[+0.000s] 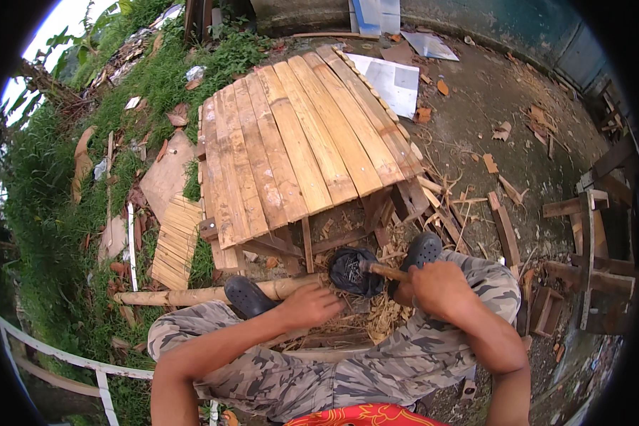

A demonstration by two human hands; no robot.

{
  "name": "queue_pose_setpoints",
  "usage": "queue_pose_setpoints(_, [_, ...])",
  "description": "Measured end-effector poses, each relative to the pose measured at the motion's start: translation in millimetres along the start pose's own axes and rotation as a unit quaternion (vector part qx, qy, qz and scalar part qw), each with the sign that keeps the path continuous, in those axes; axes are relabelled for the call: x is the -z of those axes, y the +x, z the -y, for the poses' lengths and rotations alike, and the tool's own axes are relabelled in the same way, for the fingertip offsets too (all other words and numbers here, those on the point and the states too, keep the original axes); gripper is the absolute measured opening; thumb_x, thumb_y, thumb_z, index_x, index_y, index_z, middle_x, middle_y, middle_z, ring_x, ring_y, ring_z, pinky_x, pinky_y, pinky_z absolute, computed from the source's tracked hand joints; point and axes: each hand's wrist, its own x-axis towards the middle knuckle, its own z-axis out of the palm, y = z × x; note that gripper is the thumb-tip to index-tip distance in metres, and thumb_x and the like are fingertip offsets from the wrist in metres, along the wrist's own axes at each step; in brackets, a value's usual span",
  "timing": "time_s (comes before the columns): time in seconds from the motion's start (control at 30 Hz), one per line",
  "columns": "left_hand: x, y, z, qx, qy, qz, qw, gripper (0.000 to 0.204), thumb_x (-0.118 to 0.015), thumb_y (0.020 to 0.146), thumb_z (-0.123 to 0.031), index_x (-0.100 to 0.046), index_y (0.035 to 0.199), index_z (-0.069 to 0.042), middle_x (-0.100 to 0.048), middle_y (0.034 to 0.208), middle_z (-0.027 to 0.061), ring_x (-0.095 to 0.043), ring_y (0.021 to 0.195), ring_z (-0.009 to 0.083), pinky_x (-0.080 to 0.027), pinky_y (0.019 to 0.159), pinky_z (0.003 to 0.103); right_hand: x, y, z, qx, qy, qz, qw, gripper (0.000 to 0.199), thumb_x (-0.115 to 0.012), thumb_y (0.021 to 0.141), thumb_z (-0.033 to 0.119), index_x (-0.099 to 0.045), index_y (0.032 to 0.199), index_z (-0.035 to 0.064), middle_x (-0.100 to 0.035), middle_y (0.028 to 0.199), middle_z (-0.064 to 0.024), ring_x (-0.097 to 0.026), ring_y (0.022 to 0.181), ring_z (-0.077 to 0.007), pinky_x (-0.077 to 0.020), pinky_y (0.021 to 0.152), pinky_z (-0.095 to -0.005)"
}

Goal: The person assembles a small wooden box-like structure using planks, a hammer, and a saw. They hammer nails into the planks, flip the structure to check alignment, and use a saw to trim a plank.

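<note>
My right hand point(441, 290) is closed round the wooden handle of a hammer point(389, 272), whose head end lies at the edge of a black plastic bag point(348, 272). Thin grey nails show inside the bag's open mouth. Left of the bag is my left hand point(311, 305), its fingers curled together over the end of a bamboo pole point(220, 292); what they hold, if anything, is hidden. Ahead stands a low wooden table point(298, 142) topped with nailed slats, its near edge beyond the bag.
My dark clogs point(248, 297) flank the bag. A small slatted panel point(175, 243) leans at the left near grass. Wood scraps point(504, 231) and shavings litter the ground at right, by a wooden frame point(589, 248). A white rail point(64, 353) curves at lower left.
</note>
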Motion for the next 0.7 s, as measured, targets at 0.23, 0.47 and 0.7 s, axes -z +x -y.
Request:
queue_pose_setpoints(0.23, [-143, -6, 55, 0.357, -0.161, 0.056, 0.918, 0.02, -0.064, 0.092, -0.02, -0.074, 0.104, -0.006, -0.07, 0.094, 0.0117, -0.067, 0.087, 0.0317, -0.055, 0.078, 0.042, -3, -21, -19, -0.018, 0.079, -0.083, 0.993, 0.023, -0.067, 0.085, 0.021, -0.065, 0.096, 0.0012, -0.067, 0.07, -0.0175, -0.068, 0.069, -0.0389, -0.0527, 0.062, -0.05])
queue_pose_setpoints(0.47, [-215, 20, 37, 0.418, -0.109, 0.08, 0.898, 0.02, -0.066, 0.092, -0.021, -0.075, 0.103, -0.007, -0.069, 0.101, 0.0089, -0.065, 0.1, 0.0287, -0.054, 0.086, 0.042, -10, -27, -24, -0.022, 0.089, -0.052, 0.994, 0.021, -0.064, 0.088, 0.02, -0.066, 0.097, 0.0014, -0.068, 0.071, -0.017, -0.068, 0.069, -0.0377, -0.0532, 0.062, -0.0488])
queue_pose_setpoints(0.7, [-238, 38, 25, 0.39, -0.008, 0.131, 0.911, 0.021, -0.07, 0.088, -0.024, -0.076, 0.1, -0.007, -0.067, 0.1, 0.0062, -0.06, 0.103, 0.0252, -0.045, 0.092, 0.042, -20, -30, -41, -0.031, 0.09, -0.033, 0.995, 0.02, -0.063, 0.088, 0.019, -0.066, 0.098, 0.0017, -0.067, 0.07, -0.0166, -0.068, 0.068, -0.0371, -0.0532, 0.062, -0.048])
